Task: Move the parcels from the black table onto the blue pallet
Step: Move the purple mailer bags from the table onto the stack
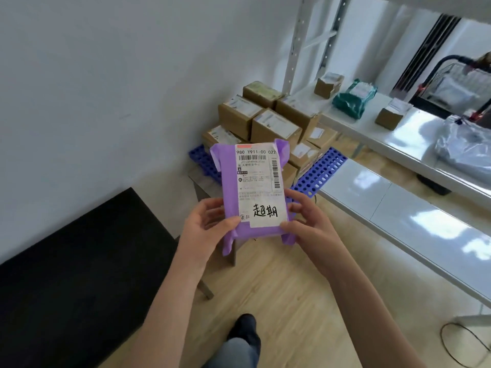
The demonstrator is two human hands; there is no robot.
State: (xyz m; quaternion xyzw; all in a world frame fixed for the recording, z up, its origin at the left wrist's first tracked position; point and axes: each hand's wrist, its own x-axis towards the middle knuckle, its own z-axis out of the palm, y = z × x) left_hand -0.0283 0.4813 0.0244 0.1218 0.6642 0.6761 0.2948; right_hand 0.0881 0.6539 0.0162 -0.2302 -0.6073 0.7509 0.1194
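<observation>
Fingers (297, 196) of the left hand (204, 224) and the right hand (308, 227) are gripping the purple parcel (255, 181) at its lower left and lower right edges. Both thumbs are pressing on the white label, and the other fingers are wrapping behind. The parcel is being held upright in the air, between the black table (79, 261) and the blue pallet (318, 172).

The table is occupying the lower left, against the white wall (106, 75). At centre, the parcel is covering the pallet's near edge. Cardboard boxes (265, 123) are lying stacked on the pallet in several tiers. What is supporting the pallet is mostly hidden behind the parcel and hands.

To the right, a white bench (398, 221) is running along the light wood floor (279, 288). A second bench (414, 128) behind it is carrying a green mailer (353, 98), two small boxes and a clear plastic bag (465, 147), which is being cut off by the frame edge. A wire cart (451, 83) at the upper right corner is appearing blurred.
</observation>
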